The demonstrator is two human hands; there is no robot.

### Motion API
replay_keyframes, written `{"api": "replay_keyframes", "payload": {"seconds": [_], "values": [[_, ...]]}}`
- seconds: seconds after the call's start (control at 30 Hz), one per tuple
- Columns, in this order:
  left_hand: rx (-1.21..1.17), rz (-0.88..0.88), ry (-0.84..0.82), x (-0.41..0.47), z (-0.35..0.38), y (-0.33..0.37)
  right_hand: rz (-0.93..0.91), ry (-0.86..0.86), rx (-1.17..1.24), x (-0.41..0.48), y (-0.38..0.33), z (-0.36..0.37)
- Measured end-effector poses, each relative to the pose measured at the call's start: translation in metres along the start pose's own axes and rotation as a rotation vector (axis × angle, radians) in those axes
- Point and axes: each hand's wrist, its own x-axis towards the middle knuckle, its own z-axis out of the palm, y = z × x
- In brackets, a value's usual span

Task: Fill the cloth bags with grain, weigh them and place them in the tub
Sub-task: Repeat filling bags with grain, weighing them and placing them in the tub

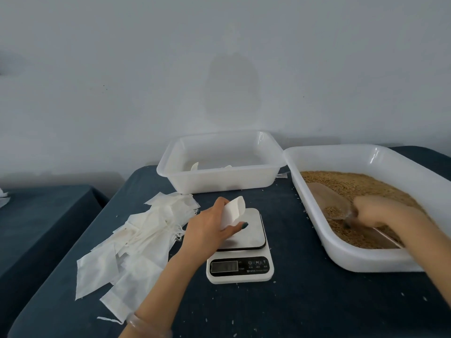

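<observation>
Cloth bags [136, 242] lie in a loose heap on the desk [317, 301] just left of the scale [240, 267] — empty, with their drawstrings tangled. Over the scale's platform the left hand [207, 230] pinches one bag [233, 211] between thumb and fingers, its mouth tilted up and to the right. I cannot tell whether the hand touches the platform.

Right of the scale, the right hand [380, 211] is inside the grain tray [366, 259], curled round the handle of a clear scoop [332, 203] that carries a little grain [361, 184]. That hand is blurred.

Behind the scale stands the tub [219, 184], with what look like a couple of bags in it.

The likely trouble is the pour. The scoop looks wider than the bag's mouth, and only one hand holds that mouth open, so the soft cloth may sag shut and send grain over the platform and desk — stray kernels already dot the desk near the scale. Grain left on the platform, or a hand leaning on it, would spoil the weight. The display is too dim to read.
</observation>
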Motion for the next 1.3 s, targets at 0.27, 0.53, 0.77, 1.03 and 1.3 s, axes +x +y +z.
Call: {"api": "replay_keyframes", "payload": {"seconds": [0.27, 0.53, 0.77, 1.03, 1.3], "values": [[0.091, 0.023, 0.047, -0.001, 0.003, 0.001, 0.019, 0.221, 0.204, 0.011, 0.005, -0.01], [0.108, 0.011, 0.048, -0.003, 0.001, 0.002, 0.026, 0.325, -0.008, 0.024, -0.003, -0.003], [0.127, 0.0, 0.003, -0.003, 0.005, 0.005, -0.021, 0.161, 0.472, 0.031, 0.001, -0.006], [0.13, -0.016, -0.028, -0.001, 0.007, 0.008, 0.029, 0.324, 0.222, 0.028, 0.025, -0.004], [0.116, -0.008, -0.033, -0.001, 0.008, 0.011, -0.12, 0.193, 0.345, 0.026, 0.009, -0.001]]}}
